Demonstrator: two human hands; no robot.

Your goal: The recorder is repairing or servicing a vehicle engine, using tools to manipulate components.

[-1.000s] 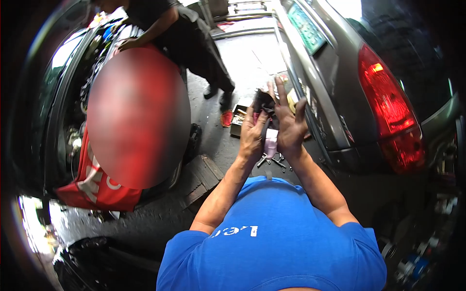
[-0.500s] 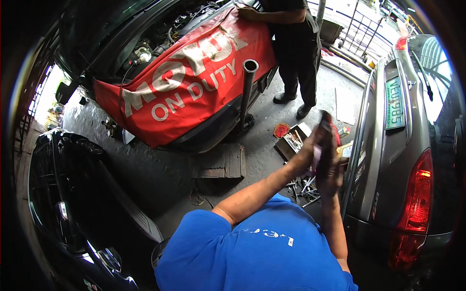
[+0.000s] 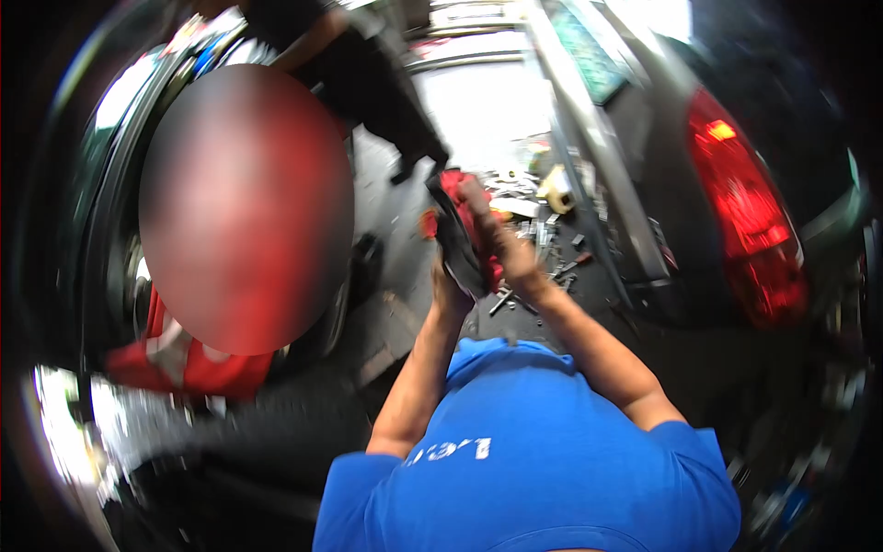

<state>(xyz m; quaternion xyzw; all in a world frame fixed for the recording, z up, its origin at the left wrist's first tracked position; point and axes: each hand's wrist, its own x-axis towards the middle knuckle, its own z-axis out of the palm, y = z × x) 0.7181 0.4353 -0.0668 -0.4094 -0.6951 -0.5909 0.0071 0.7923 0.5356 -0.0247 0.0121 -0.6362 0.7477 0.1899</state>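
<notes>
In front of my blue shirt I hold a blurred red and black thing (image 3: 457, 221) between both hands; its exact kind cannot be made out. My left hand (image 3: 451, 291) grips its dark side from the left and below, with most of the fingers hidden behind it. Along the red side lies my right hand (image 3: 504, 241), its fingers stretched up against the thing and pressing it toward the left hand. Beyond and below the hands, several loose wrenches and other metal tools (image 3: 544, 241) lie scattered on the floor.
Close on the right stands a dark car with a red tail light (image 3: 741, 216). At left, a car's front carries a red cover (image 3: 230, 368), largely blurred out. A person in dark clothes (image 3: 368, 83) stands beside it. A yellowish container (image 3: 556, 189) sits near the tools.
The view has swung, so the cars and the person appear farther left. My hands, together before too, now show the red and black thing more plainly between them.
</notes>
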